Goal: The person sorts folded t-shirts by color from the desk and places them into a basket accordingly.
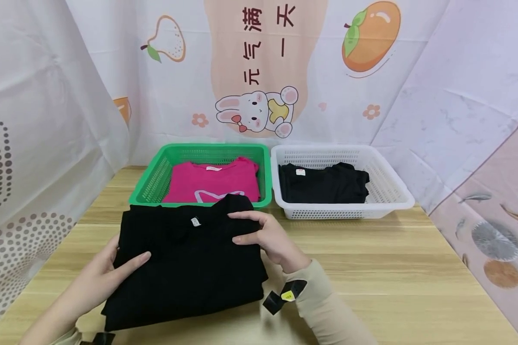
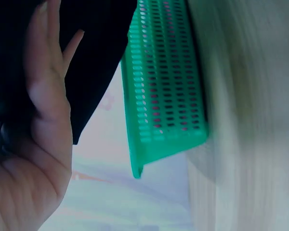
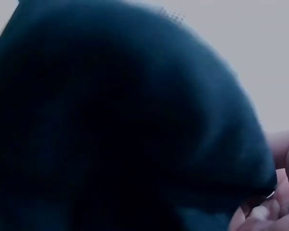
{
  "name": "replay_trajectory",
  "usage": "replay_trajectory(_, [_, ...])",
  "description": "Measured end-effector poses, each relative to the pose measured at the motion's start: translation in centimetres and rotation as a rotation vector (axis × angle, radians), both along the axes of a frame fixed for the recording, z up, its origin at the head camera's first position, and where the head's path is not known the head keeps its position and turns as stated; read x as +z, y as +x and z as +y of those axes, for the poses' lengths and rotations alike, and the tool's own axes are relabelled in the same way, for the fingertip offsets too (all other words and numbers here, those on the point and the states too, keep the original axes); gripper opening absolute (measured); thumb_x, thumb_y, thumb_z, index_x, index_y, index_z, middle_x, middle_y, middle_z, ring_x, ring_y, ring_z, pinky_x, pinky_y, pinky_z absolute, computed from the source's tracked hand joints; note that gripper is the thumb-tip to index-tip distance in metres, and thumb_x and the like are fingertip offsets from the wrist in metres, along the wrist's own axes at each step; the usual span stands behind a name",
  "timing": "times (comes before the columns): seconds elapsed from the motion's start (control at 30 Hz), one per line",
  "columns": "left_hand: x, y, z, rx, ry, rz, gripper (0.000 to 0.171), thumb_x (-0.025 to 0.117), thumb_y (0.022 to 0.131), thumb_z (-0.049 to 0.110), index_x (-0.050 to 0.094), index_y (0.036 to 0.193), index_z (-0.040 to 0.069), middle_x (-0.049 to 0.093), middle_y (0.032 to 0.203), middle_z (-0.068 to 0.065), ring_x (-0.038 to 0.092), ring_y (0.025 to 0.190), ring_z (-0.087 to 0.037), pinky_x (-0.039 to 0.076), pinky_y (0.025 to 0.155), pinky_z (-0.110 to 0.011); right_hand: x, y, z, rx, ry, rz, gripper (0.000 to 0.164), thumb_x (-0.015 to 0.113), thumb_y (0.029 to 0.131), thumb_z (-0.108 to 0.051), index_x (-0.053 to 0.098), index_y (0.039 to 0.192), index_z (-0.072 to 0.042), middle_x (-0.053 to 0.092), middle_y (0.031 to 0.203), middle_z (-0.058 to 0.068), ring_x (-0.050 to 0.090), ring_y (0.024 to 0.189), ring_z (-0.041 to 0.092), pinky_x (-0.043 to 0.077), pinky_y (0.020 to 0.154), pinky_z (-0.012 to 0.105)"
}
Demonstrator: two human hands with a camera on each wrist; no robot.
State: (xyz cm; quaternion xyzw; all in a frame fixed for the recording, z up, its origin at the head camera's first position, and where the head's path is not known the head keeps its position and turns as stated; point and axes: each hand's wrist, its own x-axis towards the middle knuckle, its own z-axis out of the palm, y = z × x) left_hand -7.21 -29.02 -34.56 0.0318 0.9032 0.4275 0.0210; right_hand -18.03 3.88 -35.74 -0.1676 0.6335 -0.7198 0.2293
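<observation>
A folded black shirt [image 1: 194,268] with a small white neck label is held at a tilt over the near left part of the table. My left hand [image 1: 105,270] grips its left edge, thumb lying on top and the other fingers behind the cloth. At the upper right edge, my right hand [image 1: 269,237] holds the shirt, with thumb and index finger showing on its front. The left wrist view has the left hand [image 2: 45,106] against the dark cloth. In the right wrist view the black fabric [image 3: 125,115] fills most of the frame, with right-hand fingers [image 3: 284,149] at its edge.
Behind the shirt stands a green basket [image 1: 265,167] holding a folded pink shirt [image 1: 216,179]. Beside it on the right, a white basket [image 1: 390,179] contains another folded black shirt [image 1: 323,184]. A printed curtain [image 1: 319,72] hangs behind the wooden table [image 1: 393,273].
</observation>
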Motion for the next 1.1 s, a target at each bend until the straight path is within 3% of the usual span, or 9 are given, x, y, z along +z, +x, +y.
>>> replay_trajectory(0.07, [0.3, -0.1, 0.5, 0.005, -0.009, 0.017, 0.066, 0.058, 0.101, 0.028, 0.021, 0.157, 0.027, 0.040, 0.151, -0.004, 0.042, 0.134, -0.008, 0.051, 0.091, -0.019, 0.4, 0.0, 0.5, -0.006, -0.006, 0.028, 0.059, 0.071, 0.080, 0.009, 0.060, 0.136, -0.005, 0.053, 0.143, 0.008, 0.062, 0.104, 0.011, 0.056, 0.085, 0.028])
replay_trajectory(0.2, [1.1, -0.2, 1.3, -0.016, -0.012, 0.088, 0.063, 0.059, 0.101, 0.023, 0.027, 0.154, 0.027, 0.046, 0.140, 0.018, 0.044, 0.116, 0.018, 0.051, 0.080, -0.012, 1.1, 0.0, 1.3, 0.013, -0.051, 0.053, 0.064, 0.069, 0.081, 0.009, 0.055, 0.141, -0.008, 0.053, 0.143, 0.008, 0.062, 0.103, 0.010, 0.056, 0.080, 0.024])
replay_trajectory(0.43, [3.0, -1.3, 2.7, -0.074, -0.023, 0.216, 0.058, 0.059, 0.100, 0.017, 0.033, 0.150, 0.029, 0.041, 0.146, 0.012, 0.032, 0.131, 0.013, 0.033, 0.092, -0.001, 2.5, -0.2, 3.2, 0.093, -0.235, 0.024, 0.077, 0.057, 0.085, 0.019, 0.038, 0.153, -0.012, 0.064, 0.124, 0.004, 0.067, 0.106, 0.012, 0.058, 0.085, 0.028])
replay_trajectory(0.53, [3.8, -2.1, 3.7, -0.084, 0.012, 0.202, 0.060, 0.059, 0.101, 0.020, 0.030, 0.152, 0.032, 0.035, 0.154, 0.004, 0.025, 0.142, 0.003, 0.030, 0.117, -0.027, 2.9, -0.4, 4.1, 0.081, -0.228, 0.040, 0.082, 0.056, 0.085, 0.019, 0.032, 0.156, -0.016, 0.058, 0.135, 0.006, 0.064, 0.111, 0.011, 0.057, 0.089, 0.029])
replay_trajectory(0.63, [4.3, -2.8, 4.6, -0.105, 0.009, 0.194, 0.061, 0.058, 0.101, 0.023, 0.029, 0.154, 0.034, 0.037, 0.155, 0.000, 0.029, 0.142, 0.001, 0.034, 0.117, -0.030, 3.2, -0.6, 4.8, 0.054, -0.203, 0.059, 0.087, 0.058, 0.084, 0.019, 0.030, 0.157, -0.020, 0.046, 0.149, 0.009, 0.061, 0.116, 0.010, 0.055, 0.093, 0.028])
replay_trajectory(0.67, [4.5, -3.1, 4.9, -0.116, 0.010, 0.184, 0.063, 0.059, 0.101, 0.025, 0.028, 0.154, 0.035, 0.036, 0.157, -0.001, 0.028, 0.143, -0.003, 0.034, 0.116, -0.042, 3.3, -0.7, 5.1, 0.041, -0.200, 0.064, 0.088, 0.058, 0.083, 0.019, 0.030, 0.157, -0.020, 0.042, 0.152, 0.008, 0.060, 0.117, 0.010, 0.054, 0.094, 0.028])
replay_trajectory(0.77, [5.0, -4.0, 5.6, -0.155, 0.007, 0.158, 0.066, 0.059, 0.101, 0.028, 0.024, 0.156, 0.038, 0.033, 0.159, -0.001, 0.028, 0.146, -0.009, 0.037, 0.115, -0.042, 3.5, -0.9, 5.8, 0.009, -0.186, 0.082, 0.090, 0.060, 0.082, 0.018, 0.031, 0.156, -0.022, 0.036, 0.156, 0.007, 0.058, 0.119, 0.010, 0.053, 0.095, 0.027])
replay_trajectory(0.87, [5.5, -5.0, 6.2, -0.200, 0.050, 0.082, 0.075, 0.061, 0.099, 0.031, 0.014, 0.157, 0.039, 0.016, 0.165, 0.000, 0.010, 0.153, -0.029, 0.020, 0.112, -0.070, 3.6, -1.2, 6.6, -0.010, -0.188, 0.092, 0.089, 0.060, 0.082, 0.018, 0.031, 0.156, -0.022, 0.037, 0.155, 0.005, 0.058, 0.119, 0.010, 0.054, 0.094, 0.026])
replay_trajectory(1.1, [6.5, -6.5, 7.5, -0.255, 0.066, -0.100, 0.105, 0.067, 0.094, 0.037, -0.016, 0.157, 0.029, -0.017, 0.166, -0.004, -0.010, 0.150, -0.046, 0.010, 0.112, -0.073, 3.8, -1.8, 9.2, -0.044, -0.216, 0.099, 0.089, 0.057, 0.081, 0.023, 0.034, 0.155, -0.019, 0.044, 0.150, 0.001, 0.059, 0.119, 0.011, 0.055, 0.092, 0.028])
